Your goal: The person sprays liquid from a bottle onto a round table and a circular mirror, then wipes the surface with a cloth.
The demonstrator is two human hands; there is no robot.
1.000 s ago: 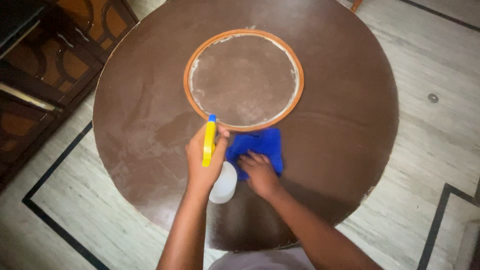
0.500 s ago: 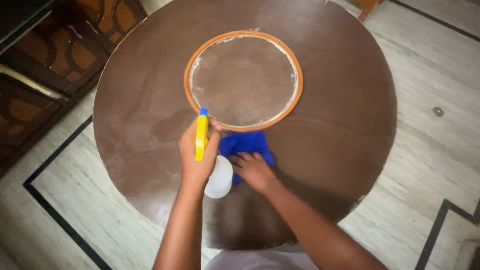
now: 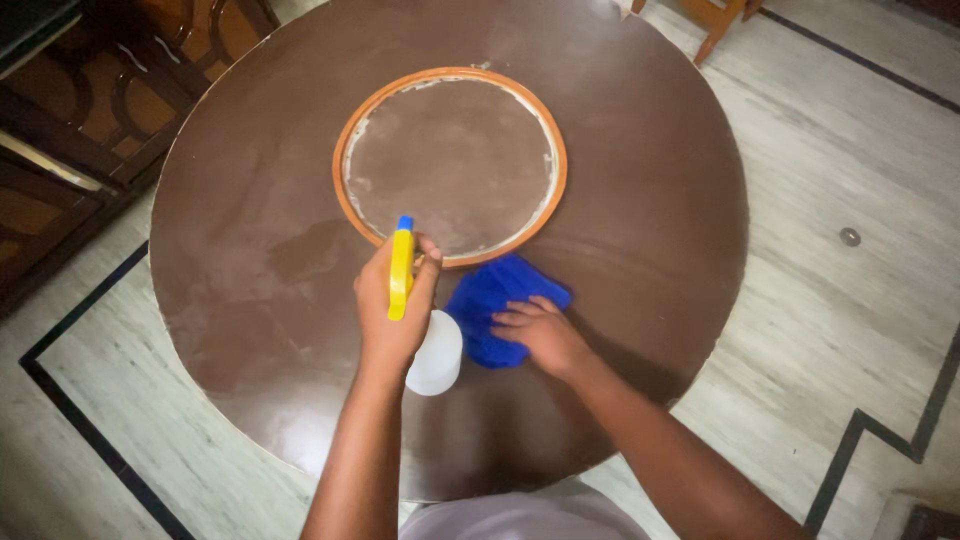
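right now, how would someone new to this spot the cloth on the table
Find the big round brown table with the orange ring set in its middle. Just below the ring's near edge, under the right hand, lies the cloth. It is the only bright blue, crumpled thing there, beside the yellow-topped spray bottle.

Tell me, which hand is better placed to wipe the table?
Probably the right hand: it presses flat on the blue cloth on the round table. The left hand grips the spray bottle.
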